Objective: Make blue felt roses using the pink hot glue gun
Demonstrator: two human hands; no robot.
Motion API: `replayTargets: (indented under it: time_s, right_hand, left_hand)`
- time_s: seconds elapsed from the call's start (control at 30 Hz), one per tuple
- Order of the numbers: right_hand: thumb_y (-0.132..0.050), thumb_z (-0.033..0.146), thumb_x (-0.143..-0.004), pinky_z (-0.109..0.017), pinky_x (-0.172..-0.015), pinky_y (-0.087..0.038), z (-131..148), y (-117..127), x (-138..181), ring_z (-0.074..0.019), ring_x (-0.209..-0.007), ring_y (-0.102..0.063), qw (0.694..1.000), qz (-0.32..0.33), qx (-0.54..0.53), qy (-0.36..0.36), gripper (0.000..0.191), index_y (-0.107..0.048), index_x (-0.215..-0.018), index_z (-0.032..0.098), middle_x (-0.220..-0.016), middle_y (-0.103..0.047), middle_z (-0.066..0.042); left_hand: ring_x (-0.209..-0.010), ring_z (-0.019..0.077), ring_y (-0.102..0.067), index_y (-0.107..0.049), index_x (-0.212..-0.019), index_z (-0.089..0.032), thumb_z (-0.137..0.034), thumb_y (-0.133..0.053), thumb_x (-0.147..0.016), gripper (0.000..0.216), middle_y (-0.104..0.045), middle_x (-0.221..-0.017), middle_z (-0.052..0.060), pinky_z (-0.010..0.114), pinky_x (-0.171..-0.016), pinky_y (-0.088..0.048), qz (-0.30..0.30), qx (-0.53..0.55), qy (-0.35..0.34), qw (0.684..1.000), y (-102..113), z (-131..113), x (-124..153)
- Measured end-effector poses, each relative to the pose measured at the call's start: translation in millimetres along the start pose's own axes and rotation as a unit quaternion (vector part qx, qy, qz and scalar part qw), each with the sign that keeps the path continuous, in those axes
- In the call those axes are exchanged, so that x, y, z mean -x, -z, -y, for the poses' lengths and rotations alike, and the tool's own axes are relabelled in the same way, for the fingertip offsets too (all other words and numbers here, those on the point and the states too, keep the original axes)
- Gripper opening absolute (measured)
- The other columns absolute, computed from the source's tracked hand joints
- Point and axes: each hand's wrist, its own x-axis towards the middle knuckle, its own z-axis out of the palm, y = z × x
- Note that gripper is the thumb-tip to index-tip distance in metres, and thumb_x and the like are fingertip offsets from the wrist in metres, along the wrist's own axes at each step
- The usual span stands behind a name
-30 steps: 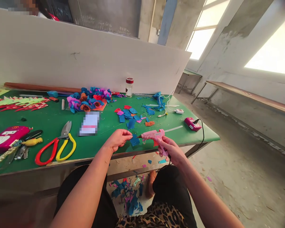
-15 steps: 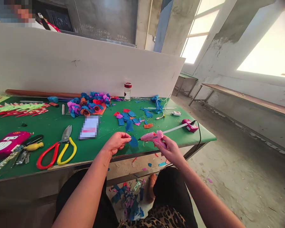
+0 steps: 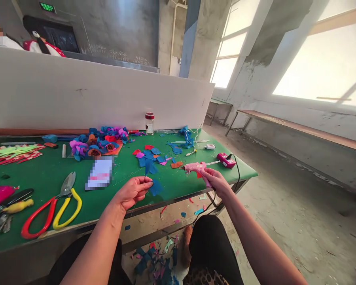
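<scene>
My left hand (image 3: 132,192) pinches a small blue felt piece (image 3: 156,187) on a thin wire, just above the green table (image 3: 56,174) near its front edge. My right hand (image 3: 216,180) is closed round the handle of a pink glue gun (image 3: 195,167), whose nozzle points left, a hand's width away from the felt piece. The gun's black cord (image 3: 235,168) runs off the table's right edge. Loose blue, red and pink felt petals (image 3: 154,155) lie just behind my hands.
Red-and-yellow-handled shears (image 3: 52,208) lie at the front left. A heap of finished felt flowers (image 3: 99,140), a small glass jar (image 3: 149,123), a pink box (image 3: 226,160) and a white divider board (image 3: 91,95) stand further back. A person sits behind the board. Scraps litter the floor.
The glue gun has drawn away to the right from the blue felt piece. My head has tilted up and right, so the table sits lower and further left in view.
</scene>
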Motion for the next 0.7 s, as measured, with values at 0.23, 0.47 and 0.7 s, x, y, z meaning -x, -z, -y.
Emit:
replayTargets:
  time_s: [0.23, 0.47, 0.7]
  right_hand:
    - [-0.063, 0.066, -0.066, -0.023, -0.046, -0.031, -26.2, 14.2, -37.1, -0.0103, -0.045, -0.04, 0.986, -0.086, 0.141, 0.007, 0.047, -0.059, -0.063, 0.019, -0.049, -0.044, 0.006]
    - [-0.064, 0.053, -0.073, -0.035, -0.08, -0.041, -14.3, -11.1, -20.5, -0.0262, -0.097, -0.053, 0.957, -0.196, 0.199, 0.08, 0.036, -0.065, -0.089, 0.021, -0.098, -0.063, -0.01]
    - [-0.06, 0.047, -0.079, -0.025, -0.064, -0.04, 22.2, -100.2, 32.7, -0.0155, -0.072, -0.056, 0.987, 0.133, 0.013, 0.086, 0.035, -0.073, -0.094, 0.018, -0.084, -0.069, -0.003]
  left_hand:
    - [-0.035, -0.001, -0.015, -0.06, -0.075, -0.015, -0.036, -0.084, -0.058, 0.036, -0.031, -0.045, -0.013, 0.016, -0.035, -0.008, -0.009, -0.017, -0.01, 1.0, -1.0, -3.0, 4.3]
    - [-0.036, 0.0001, -0.016, -0.06, -0.075, -0.015, -0.038, -0.084, -0.055, 0.038, -0.03, -0.046, -0.013, 0.017, -0.037, -0.009, -0.023, -0.065, -0.016, 0.997, -3.5, -5.5, 12.5]
    - [-0.039, 0.0017, -0.023, -0.064, -0.075, -0.014, -0.043, -0.078, -0.058, 0.037, -0.046, -0.056, -0.007, 0.019, -0.038, -0.011, -0.069, -0.186, -0.049, 0.979, -12.8, -4.8, 17.8]
